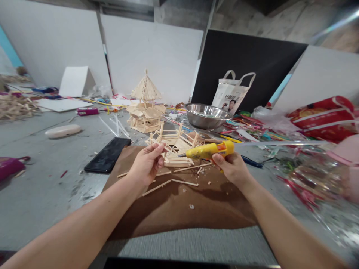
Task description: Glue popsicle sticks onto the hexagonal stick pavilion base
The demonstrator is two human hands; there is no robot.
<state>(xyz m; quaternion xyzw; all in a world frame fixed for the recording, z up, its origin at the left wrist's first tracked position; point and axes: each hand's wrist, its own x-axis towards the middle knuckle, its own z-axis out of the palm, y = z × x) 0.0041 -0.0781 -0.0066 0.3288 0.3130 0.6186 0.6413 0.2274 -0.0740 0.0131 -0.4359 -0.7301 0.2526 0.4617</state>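
Observation:
My left hand (150,160) pinches a thin wooden stick (169,150) between thumb and fingers. Wrapped around a yellow hot glue gun (206,150) is my right hand (231,166), and the gun's nozzle points left, close to the stick. A long clear glue stick (283,143) sticks out of the gun's rear. Just behind both hands stands a partly built wooden stick frame (179,141), some of it hidden by my hands and the gun. Several loose sticks (157,187) lie on the brown sheet (179,216) below.
A pagoda-like stick model (146,106) stands behind the frame. Around it are a black phone (108,155), a white oval case (63,131), a metal bowl (207,116) and a printed bag (232,91). Coloured scraps and a clear pink-topped container (322,177) crowd the right.

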